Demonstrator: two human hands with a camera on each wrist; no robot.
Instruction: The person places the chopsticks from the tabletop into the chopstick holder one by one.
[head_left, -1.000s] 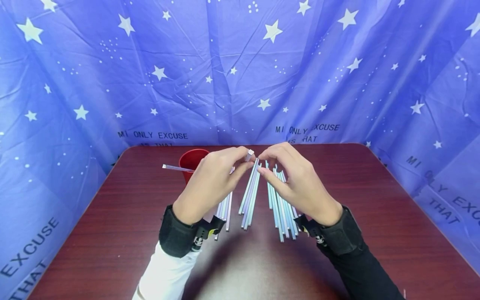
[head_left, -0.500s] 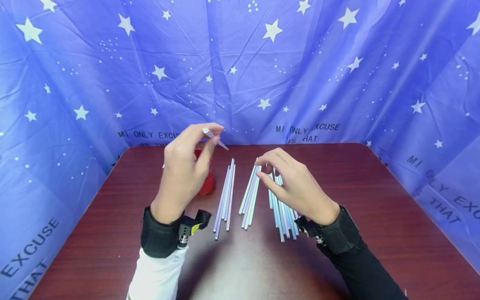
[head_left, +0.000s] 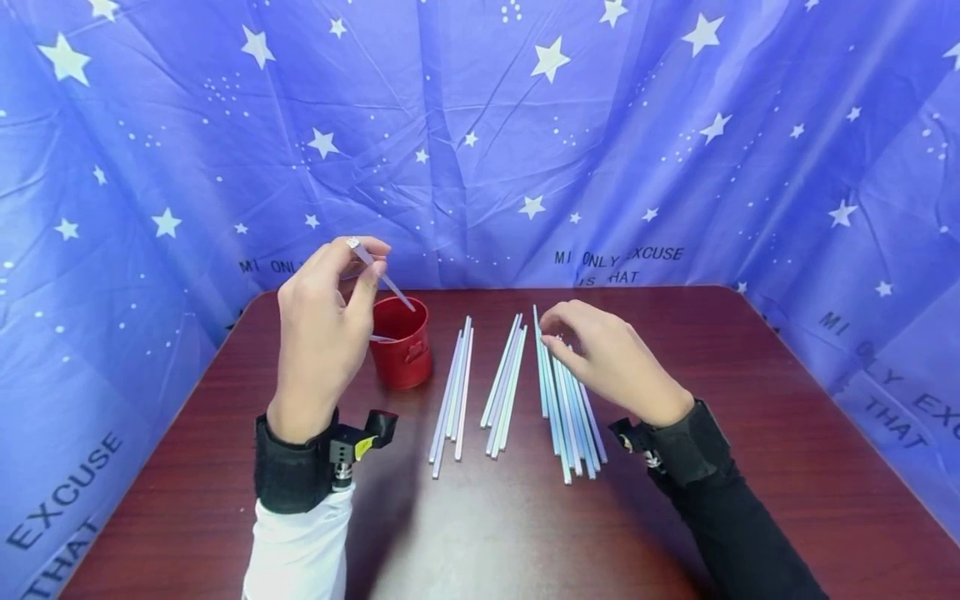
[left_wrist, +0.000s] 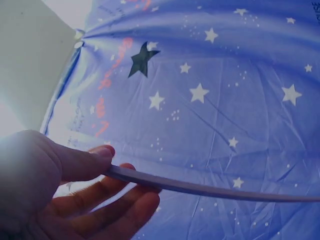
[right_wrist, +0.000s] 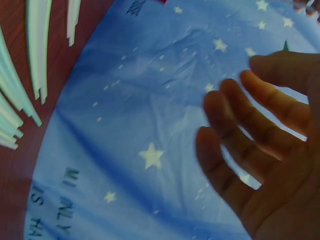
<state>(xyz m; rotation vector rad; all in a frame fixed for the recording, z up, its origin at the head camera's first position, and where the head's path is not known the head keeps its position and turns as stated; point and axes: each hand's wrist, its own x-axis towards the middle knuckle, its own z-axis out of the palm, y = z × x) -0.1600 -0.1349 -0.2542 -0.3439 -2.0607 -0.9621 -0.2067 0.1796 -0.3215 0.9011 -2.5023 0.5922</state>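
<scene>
My left hand (head_left: 318, 333) is raised behind and left of a small red bucket (head_left: 401, 367), pinching a thin pale square-ended stick (head_left: 386, 279) between thumb and fingers. The stick slants down to the right, its lower tip seen against the bucket's mouth. In the left wrist view the same stick (left_wrist: 210, 190) runs out from the thumb and fingertips. Another stick (head_left: 381, 338) leans in the bucket, partly hidden by the hand. Above the rightmost bunch of sticks (head_left: 566, 417) hovers my right hand (head_left: 615, 358), fingers loosely bent and holding nothing.
Two smaller bunches lie between bucket and right hand: a left bunch (head_left: 452, 396) and a middle bunch (head_left: 504, 387). All rest on a dark red-brown table (head_left: 480, 533). A blue star-patterned curtain (head_left: 480, 183) surrounds the table's back and sides.
My left hand has moved left from the middle bunch to the bucket, carrying the stick. My right hand has drawn slightly right, away from the middle bunch.
</scene>
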